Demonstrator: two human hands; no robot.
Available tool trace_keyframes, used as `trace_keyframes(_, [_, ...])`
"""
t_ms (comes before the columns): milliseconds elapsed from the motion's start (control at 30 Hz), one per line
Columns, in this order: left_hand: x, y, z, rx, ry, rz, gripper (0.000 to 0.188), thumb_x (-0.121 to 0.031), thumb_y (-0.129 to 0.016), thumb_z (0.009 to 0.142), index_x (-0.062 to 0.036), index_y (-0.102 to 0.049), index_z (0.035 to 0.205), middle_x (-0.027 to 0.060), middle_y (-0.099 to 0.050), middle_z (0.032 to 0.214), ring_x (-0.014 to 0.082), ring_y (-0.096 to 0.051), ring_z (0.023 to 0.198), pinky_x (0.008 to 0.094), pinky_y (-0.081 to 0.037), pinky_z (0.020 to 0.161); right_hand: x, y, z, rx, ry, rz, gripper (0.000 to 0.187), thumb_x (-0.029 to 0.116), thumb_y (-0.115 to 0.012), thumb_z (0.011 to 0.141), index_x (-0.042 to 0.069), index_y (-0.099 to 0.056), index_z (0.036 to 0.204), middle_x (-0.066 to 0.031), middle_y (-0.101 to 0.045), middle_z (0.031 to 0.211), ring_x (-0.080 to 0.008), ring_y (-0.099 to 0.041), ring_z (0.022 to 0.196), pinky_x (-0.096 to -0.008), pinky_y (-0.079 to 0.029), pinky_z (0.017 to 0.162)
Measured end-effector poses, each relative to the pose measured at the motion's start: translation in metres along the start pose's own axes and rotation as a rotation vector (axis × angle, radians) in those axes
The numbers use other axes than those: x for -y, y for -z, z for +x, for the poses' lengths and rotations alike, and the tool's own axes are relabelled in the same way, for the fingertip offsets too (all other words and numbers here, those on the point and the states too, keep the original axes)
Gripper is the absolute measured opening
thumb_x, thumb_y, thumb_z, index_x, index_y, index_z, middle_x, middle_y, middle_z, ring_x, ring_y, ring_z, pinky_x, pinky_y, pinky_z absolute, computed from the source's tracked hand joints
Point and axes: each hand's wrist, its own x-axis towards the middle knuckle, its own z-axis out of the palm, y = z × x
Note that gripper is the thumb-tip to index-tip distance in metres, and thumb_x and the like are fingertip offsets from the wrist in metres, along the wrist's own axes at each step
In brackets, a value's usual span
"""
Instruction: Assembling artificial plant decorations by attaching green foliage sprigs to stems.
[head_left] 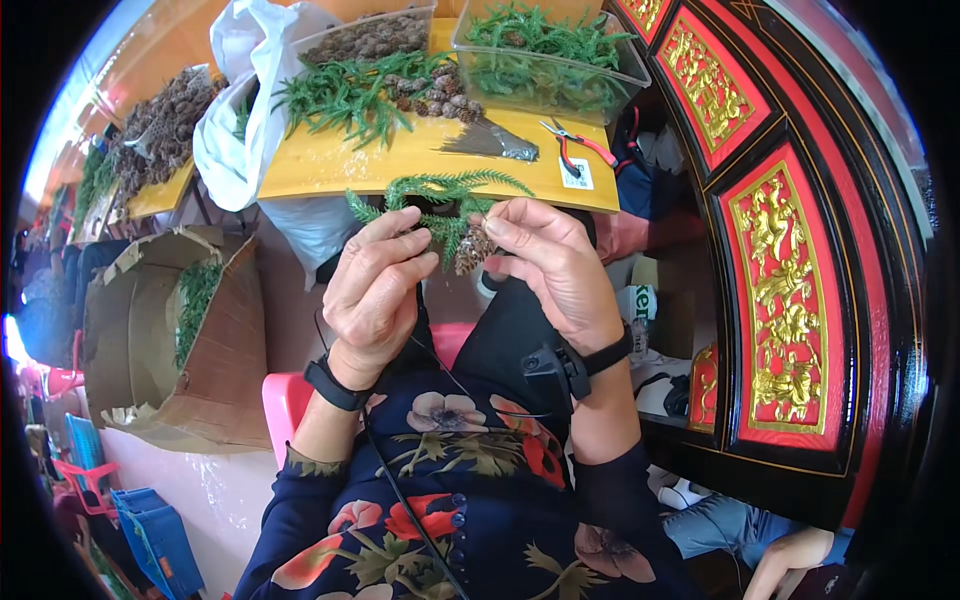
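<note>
Just in front of the yellow table (330,170), both hands are up and busy: the left hand (378,285) has its fingers bent inward, tips at the green sprig (455,187), while the right hand (550,258) pinches thumb to forefinger around the top of a pine cone (472,252). Close work, this! To do it well, I'd say, that right pinch wants to be firm at the cone's top yet light on its scales, with the left steadying the sprig so the needles don't get crushed or trapped. Whether the left fingers truly grip a stem, and how tightly, I can't tell; needles and knuckles overlap there, and the thumb is hidden. And where's the cone? Hanging between the two hands, nearer the right, just below that thumb and forefinger, with needles close beside it on the left and green fronds arching above both sets of fingertips.
</note>
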Motion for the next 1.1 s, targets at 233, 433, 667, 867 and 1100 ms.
trace_keyframes(233, [0.0, 0.007, -0.001, -0.01, 0.118, -0.039, 0.02, 0.016, -0.064, 0.065, 0.0003, -0.065, 0.078, 0.0124, -0.067, 0.09, 0.0333, -0.065, 0.099, 0.0409, -0.051, 0.087, -0.007, -0.01, 0.002, 0.013, 0.148, 0.003, 0.01, 0.011, -0.062, 0.092, 0.003, -0.065, 0.097, -0.002, -0.064, 0.1, -0.0068, -0.057, 0.087, -0.0204, -0.045, 0.074])
trace_keyframes(433, [0.0, 0.02, 0.001, -0.038, 0.037, -0.086, 0.017, 0.009, -0.06, 0.064, 0.0013, -0.064, 0.078, 0.0131, -0.064, 0.088, 0.0351, -0.065, 0.096, 0.0416, -0.052, 0.084, -0.012, -0.019, 0.003, 0.061, 0.197, 0.041, 0.012, 0.01, -0.062, 0.091, 0.0, -0.065, 0.098, -0.0064, -0.062, 0.111, -0.0069, -0.056, 0.089, -0.0211, -0.045, 0.078])
trace_keyframes(667, [0.007, 0.02, 0.0, -0.035, 0.241, -0.287, 0.01, -0.004, -0.056, 0.079, 0.0011, -0.064, 0.081, 0.0123, -0.063, 0.089, 0.0309, -0.062, 0.099, 0.0389, -0.048, 0.088, -0.014, -0.035, 0.0, 0.0, 0.351, 0.045, 0.009, 0.003, -0.064, 0.088, -0.001, -0.064, 0.096, -0.0076, -0.062, 0.11, -0.0107, -0.058, 0.096, -0.0253, -0.046, 0.082])
trace_keyframes(867, [0.006, 0.012, -0.009, -0.095, 1.071, -1.166, 0.017, -0.019, -0.053, 0.094, -0.0038, -0.06, 0.099, 0.0069, -0.064, 0.093, 0.0147, -0.059, 0.094, 0.0299, -0.046, 0.085, -0.016, -0.049, 0.0, 0.027, 0.821, -0.686, 0.009, -0.004, -0.065, 0.081, -0.003, -0.063, 0.09, -0.0115, -0.063, 0.101, -0.0233, -0.061, 0.106, -0.0344, -0.047, 0.087])
trace_keyframes(1100, [0.036, 0.012, -0.024, -0.032, 1.294, -1.33, 0.02, -0.016, -0.059, 0.093, -0.0049, -0.053, 0.109, 0.0056, -0.065, 0.099, 0.0106, -0.059, 0.089, 0.0257, -0.045, 0.084, -0.027, -0.052, 0.006, 0.113, 1.023, -1.163, 0.013, -0.003, -0.067, 0.075, 0.0, -0.064, 0.087, -0.0149, -0.062, 0.099, -0.0325, -0.06, 0.108, -0.0406, -0.047, 0.089])
